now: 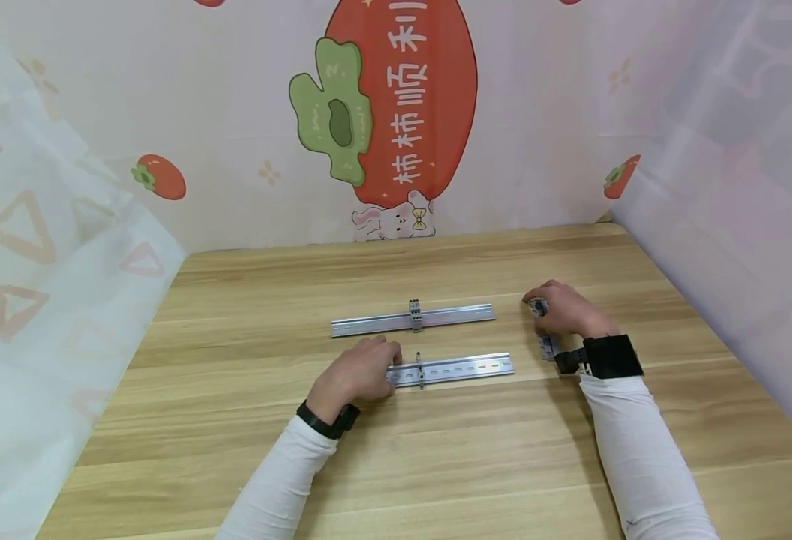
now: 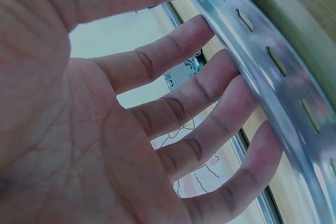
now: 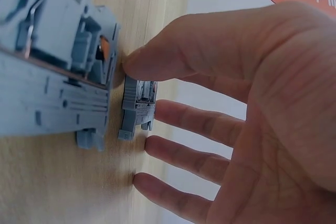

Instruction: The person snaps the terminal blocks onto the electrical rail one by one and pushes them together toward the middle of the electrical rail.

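At its left end, my left hand (image 1: pixel 362 367) grips the nearer metal DIN rail (image 1: pixel 466 367), with the fingertips along one long edge in the left wrist view. A thin grey piece (image 1: pixel 420 371) sits across this rail, just right of the hand. Over on the right, my right hand (image 1: pixel 569 309) has thumb and fingers about a small grey terminal block (image 3: pixel 137 103) close to the tabletop; the index fingertip is hidden behind the thumb. Nearer the right wrist camera stand more grey terminal blocks (image 3: pixel 52 93) with orange parts.
Behind the nearer rail lies a second DIN rail (image 1: pixel 369 324), with a small cluster of terminal blocks (image 1: pixel 415 315) clipped near its middle. Both lie on a wooden table (image 1: pixel 234 427). A printed cloth (image 1: pixel 234 112) hangs along the back, with more cloth at both sides.
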A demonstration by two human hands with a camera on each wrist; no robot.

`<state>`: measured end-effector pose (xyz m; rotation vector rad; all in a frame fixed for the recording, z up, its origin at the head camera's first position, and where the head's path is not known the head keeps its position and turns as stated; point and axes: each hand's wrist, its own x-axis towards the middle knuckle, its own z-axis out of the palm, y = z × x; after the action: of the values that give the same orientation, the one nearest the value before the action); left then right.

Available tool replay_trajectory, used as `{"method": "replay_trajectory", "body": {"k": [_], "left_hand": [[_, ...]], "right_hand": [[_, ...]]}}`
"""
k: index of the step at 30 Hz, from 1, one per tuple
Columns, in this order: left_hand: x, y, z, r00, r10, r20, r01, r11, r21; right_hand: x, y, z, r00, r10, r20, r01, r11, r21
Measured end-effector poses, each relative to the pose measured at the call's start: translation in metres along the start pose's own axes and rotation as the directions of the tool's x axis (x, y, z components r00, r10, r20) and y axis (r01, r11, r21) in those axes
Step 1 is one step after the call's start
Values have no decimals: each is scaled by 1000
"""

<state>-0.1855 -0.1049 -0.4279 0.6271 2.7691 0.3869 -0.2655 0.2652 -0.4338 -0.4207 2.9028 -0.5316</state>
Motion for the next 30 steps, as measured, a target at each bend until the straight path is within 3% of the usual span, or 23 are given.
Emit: {"method": "replay_trajectory", "body": {"k": [30], "left_hand": [[-1, 0, 1, 1000, -5, -3, 5, 1000, 17]], "right_hand": [[-1, -4, -2, 997, 60, -56, -58, 998, 26]]}}
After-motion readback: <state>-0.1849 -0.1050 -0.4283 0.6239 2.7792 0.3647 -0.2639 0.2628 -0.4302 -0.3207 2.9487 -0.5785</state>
